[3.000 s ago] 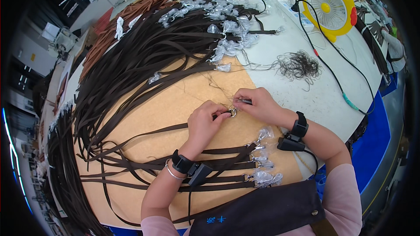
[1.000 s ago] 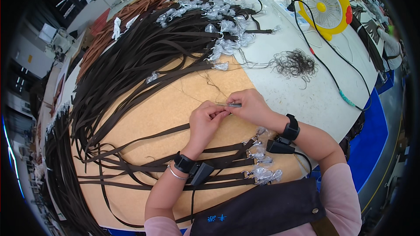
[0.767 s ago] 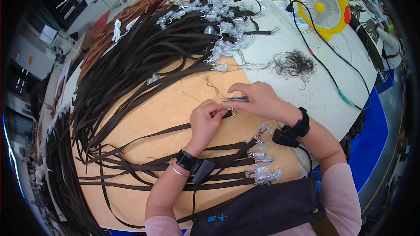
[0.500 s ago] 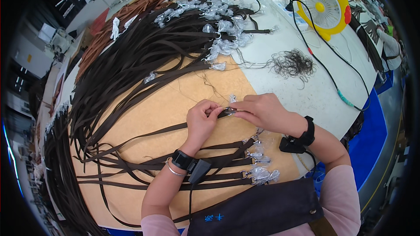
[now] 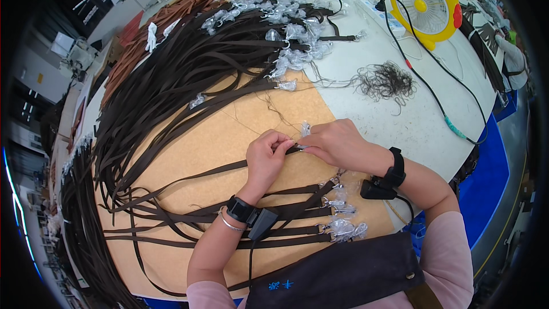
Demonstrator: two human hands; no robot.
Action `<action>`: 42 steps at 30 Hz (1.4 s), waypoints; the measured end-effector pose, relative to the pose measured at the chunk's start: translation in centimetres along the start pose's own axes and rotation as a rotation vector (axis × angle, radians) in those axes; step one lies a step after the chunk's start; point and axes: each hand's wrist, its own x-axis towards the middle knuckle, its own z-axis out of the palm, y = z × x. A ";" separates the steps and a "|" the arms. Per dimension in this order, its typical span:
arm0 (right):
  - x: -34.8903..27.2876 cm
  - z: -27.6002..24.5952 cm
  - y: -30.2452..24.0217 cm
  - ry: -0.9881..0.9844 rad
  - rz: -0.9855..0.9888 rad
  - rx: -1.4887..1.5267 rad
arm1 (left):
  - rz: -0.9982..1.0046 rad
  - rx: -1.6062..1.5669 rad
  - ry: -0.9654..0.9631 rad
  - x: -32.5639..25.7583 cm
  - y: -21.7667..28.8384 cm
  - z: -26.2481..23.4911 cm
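My left hand pinches the end of a dark brown strap, which trails from it to the left across the tan board. Close against its fingertips, my right hand is closed in a pinch. A small bit of shiny metal shows between the two hands; whether it is a tool or the strap's clasp I cannot tell. Clear plastic wrap stands up just behind my right fingertips. Nearer to me lie several more straps with metal clasps in plastic wrap.
A big pile of dark straps with plastic-wrapped ends covers the far left, brown straps behind it. A tangle of dark thread lies on the white table. At the far right stand a yellow fan and a black cable.
My right hand has turned slightly and its fingers have drawn closer over the metal piece, which now shows less. My left hand keeps its pinch on the strap.
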 end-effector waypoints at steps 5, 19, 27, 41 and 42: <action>0.0 0.8 0.5 0.008 0.047 0.118 | 0.027 -0.043 0.029 0.0 -0.4 0.1; 0.0 1.1 0.1 -0.010 0.059 0.091 | -0.072 -0.269 -0.012 0.2 -1.7 0.2; -0.2 2.2 1.2 0.018 0.092 0.245 | -0.147 -0.189 0.057 1.6 0.1 -2.4; 1.4 2.4 2.4 0.250 0.330 0.338 | 0.290 0.560 -0.023 -0.7 2.6 -2.3; 1.5 2.3 2.4 0.249 0.327 0.340 | 0.287 0.562 -0.021 -0.8 2.4 -2.3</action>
